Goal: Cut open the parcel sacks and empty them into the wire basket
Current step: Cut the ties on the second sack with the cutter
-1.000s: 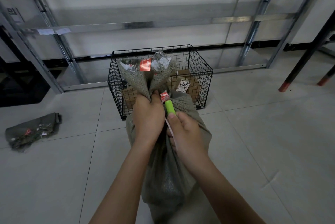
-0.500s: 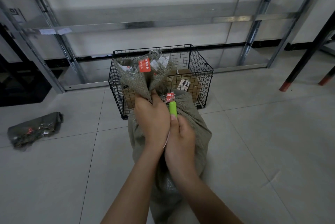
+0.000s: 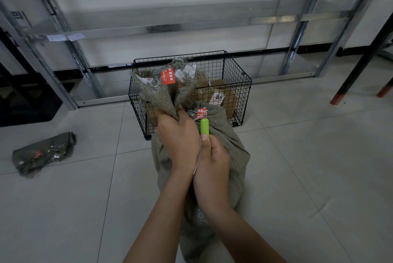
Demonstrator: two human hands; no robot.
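Note:
A grey-green woven parcel sack (image 3: pixel 230 148) stands upright on the floor tiles in front of me. My left hand (image 3: pixel 178 137) grips its gathered neck, and the frayed top with an orange tag (image 3: pixel 168 76) fans out above my fist. My right hand (image 3: pixel 212 162) holds a green-handled cutter (image 3: pixel 204 126), thumb on the handle, its tip pointing at the tied neck beside a small orange tag (image 3: pixel 202 111). The blade is hidden. Just behind the sack stands the black wire basket (image 3: pixel 238 71), with brown cardboard parcels (image 3: pixel 223 96) inside.
A flattened, empty grey sack (image 3: pixel 42 153) lies on the floor at the left. Metal shelving uprights (image 3: pixel 297 26) and a white wall run behind the basket. Dark table legs (image 3: pixel 361 58) stand at the far right. A black object sits at the left edge.
My right hand has slid in against my left hand, bringing the green cutter up to the sack's neck. The camera has dipped slightly. My left hand keeps its grip.

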